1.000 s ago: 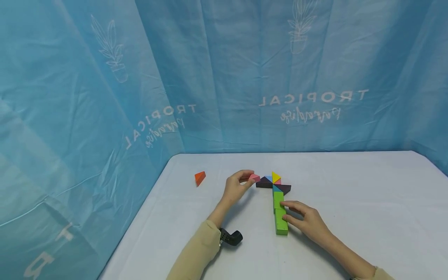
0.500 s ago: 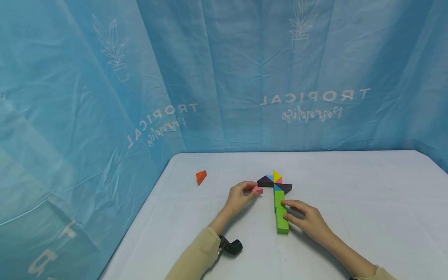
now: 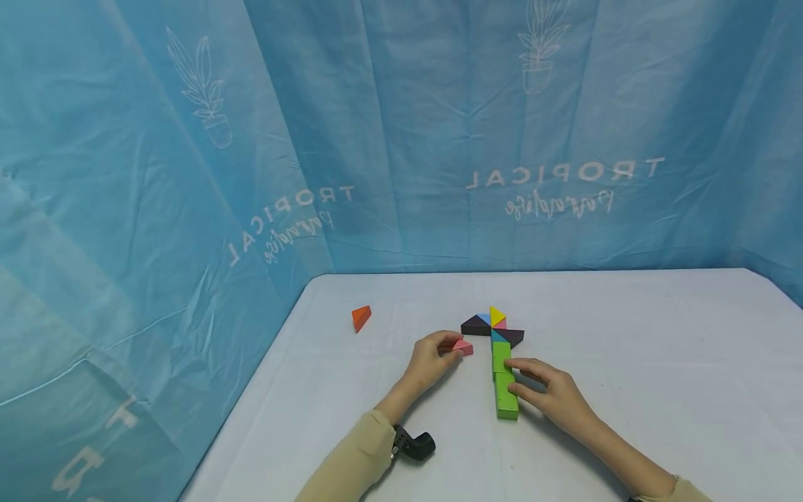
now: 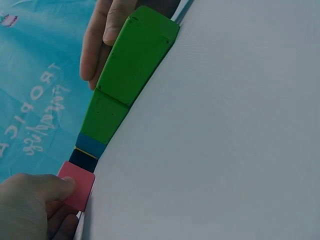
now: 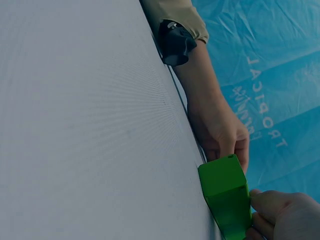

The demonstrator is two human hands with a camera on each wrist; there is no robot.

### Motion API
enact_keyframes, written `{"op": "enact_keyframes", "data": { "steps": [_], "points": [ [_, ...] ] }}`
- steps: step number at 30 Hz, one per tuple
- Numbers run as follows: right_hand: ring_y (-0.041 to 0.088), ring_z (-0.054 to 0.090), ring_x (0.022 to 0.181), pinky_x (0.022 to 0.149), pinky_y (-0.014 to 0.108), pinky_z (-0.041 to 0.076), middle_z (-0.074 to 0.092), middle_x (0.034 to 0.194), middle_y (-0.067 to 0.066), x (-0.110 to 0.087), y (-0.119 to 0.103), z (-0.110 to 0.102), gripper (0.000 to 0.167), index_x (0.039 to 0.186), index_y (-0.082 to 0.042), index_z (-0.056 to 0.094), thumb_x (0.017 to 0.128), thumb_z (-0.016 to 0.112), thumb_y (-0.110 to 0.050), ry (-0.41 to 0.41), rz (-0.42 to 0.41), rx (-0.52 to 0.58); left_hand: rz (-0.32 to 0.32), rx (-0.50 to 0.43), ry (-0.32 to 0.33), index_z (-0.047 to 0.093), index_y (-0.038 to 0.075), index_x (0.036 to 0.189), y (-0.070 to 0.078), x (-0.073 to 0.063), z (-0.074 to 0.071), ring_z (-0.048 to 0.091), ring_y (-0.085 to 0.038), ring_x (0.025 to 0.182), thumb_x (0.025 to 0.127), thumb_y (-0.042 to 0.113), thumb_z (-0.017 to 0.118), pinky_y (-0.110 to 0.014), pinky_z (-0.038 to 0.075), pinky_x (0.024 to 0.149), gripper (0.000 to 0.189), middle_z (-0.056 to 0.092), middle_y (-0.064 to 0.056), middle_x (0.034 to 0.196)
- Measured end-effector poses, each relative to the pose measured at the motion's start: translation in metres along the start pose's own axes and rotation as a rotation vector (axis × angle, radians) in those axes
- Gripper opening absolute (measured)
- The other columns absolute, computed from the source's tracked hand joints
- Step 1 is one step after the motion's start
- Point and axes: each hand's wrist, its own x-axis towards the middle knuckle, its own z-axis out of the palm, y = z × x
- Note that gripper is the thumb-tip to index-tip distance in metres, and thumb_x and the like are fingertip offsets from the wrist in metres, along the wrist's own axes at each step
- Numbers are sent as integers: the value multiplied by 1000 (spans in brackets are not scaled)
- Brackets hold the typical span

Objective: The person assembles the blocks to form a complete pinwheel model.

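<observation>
In the head view my left hand [image 3: 431, 359] pinches a pink triangular block [image 3: 465, 348] between thumb and fingers, low over the table, left of the row of blocks. My right hand [image 3: 555, 396] rests its thumb and fingertips against the right side of two green blocks, a far one [image 3: 501, 354] and a near one [image 3: 506, 399], lined up end to end. Beyond them, small triangular blocks meet at a point: a yellow one [image 3: 496, 316], two dark ones to left [image 3: 475, 326] and right [image 3: 514, 337], plus pink and blue pieces. The left wrist view shows the pink block's square face [image 4: 77, 186] under the thumb.
An orange triangular block [image 3: 360, 318] lies apart at the back left of the white-covered table [image 3: 646, 348]. A black device [image 3: 414, 443] is strapped to the left wrist. Blue curtains [image 3: 401, 139] hang behind and along the left side.
My left hand has come toward the near side with the pink block, away from the left dark block, and lowered it. The right hand stays against the green blocks.
</observation>
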Motion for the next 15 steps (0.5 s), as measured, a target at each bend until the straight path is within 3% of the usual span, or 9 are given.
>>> {"op": "enact_keyframes", "data": {
  "steps": [4, 8, 11, 15],
  "points": [
    [23, 58, 110, 89, 35, 50, 62, 119, -3, 0, 0, 1, 41, 121, -10, 63, 84, 73, -24, -2, -5, 4, -11, -3, 16, 65, 2, 113, 3, -3, -5, 63, -14, 96, 84, 8, 72, -20, 50, 84, 31, 66, -7, 108],
    [23, 58, 110, 89, 34, 50, 62, 119, -2, 0, 1, 1, 41, 121, -10, 63, 84, 73, -24, -5, -8, -1, -32, -72, 59, 64, -2, 114, 6, -7, -12, 63, -19, 100, 84, 4, 71, -23, 50, 86, 32, 66, -9, 110],
    [23, 59, 110, 89, 34, 50, 63, 118, -2, 0, 2, 1, 41, 121, -10, 64, 83, 74, -23, 1, -8, -5, -78, -143, 100, 65, -5, 112, 8, -10, -14, 65, -21, 96, 83, 1, 70, -24, 52, 82, 30, 67, -12, 106],
    [24, 59, 109, 88, 35, 50, 63, 118, -1, 0, 1, 2, 41, 121, -9, 64, 83, 74, -22, 7, -15, -12, -154, -173, 136, 67, -5, 107, 10, -13, -13, 67, -18, 89, 83, 3, 71, -21, 53, 75, 26, 69, -11, 100]
  ]
}}
